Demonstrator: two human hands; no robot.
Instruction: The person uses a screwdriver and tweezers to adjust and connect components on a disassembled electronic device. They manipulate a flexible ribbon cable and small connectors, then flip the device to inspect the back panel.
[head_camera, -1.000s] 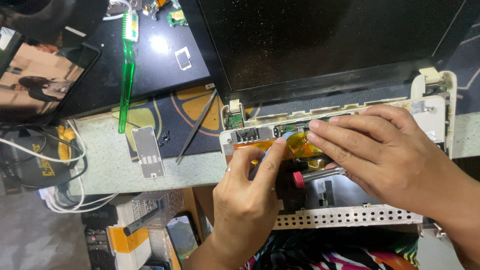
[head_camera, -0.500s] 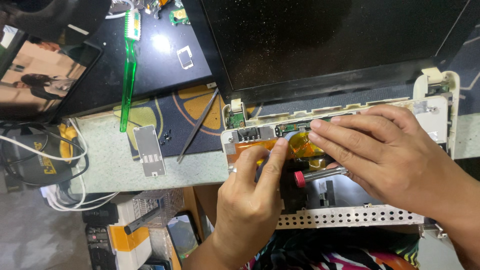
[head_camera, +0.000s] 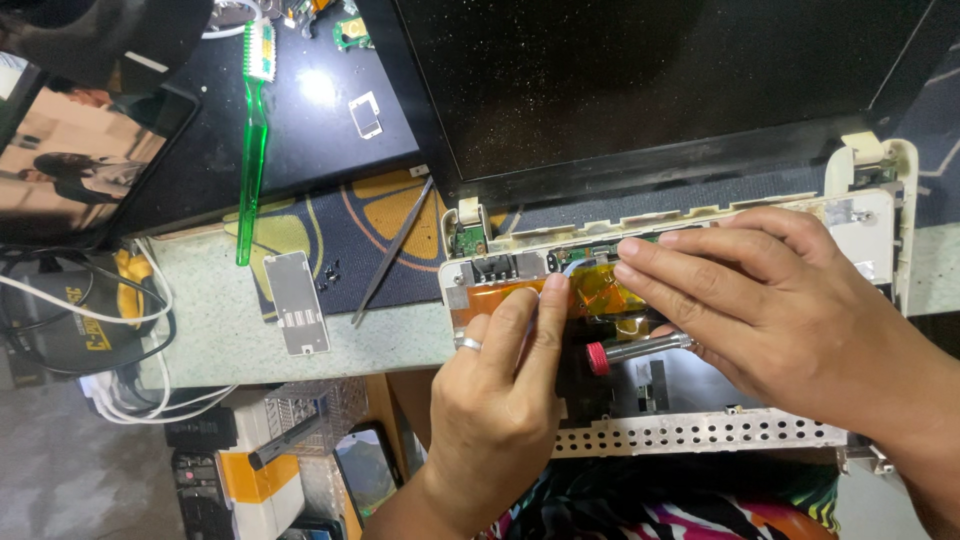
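An opened white laptop base (head_camera: 870, 215) lies in front of me with its dark screen (head_camera: 650, 80) behind. My left hand (head_camera: 500, 390), a ring on one finger, presses its fingertips on a strip of amber tape (head_camera: 600, 292) over the base's inner parts. My right hand (head_camera: 780, 300) lies flat over the same tape, fingertips touching it. A screwdriver with a red end (head_camera: 620, 352) is tucked under my right palm. The perforated metal frame (head_camera: 700, 435) of the base runs along the near edge.
A green toothbrush (head_camera: 250, 130), metal tweezers (head_camera: 392, 255) and a small grey cover plate (head_camera: 295, 300) lie on the mat at left. A phone (head_camera: 80, 160) leans at far left above a tangle of cables (head_camera: 110, 330). Boxes and devices sit below the bench edge.
Both hands have stayed on the amber tape; my left fingers have shifted slightly along it. Otherwise nothing has moved.
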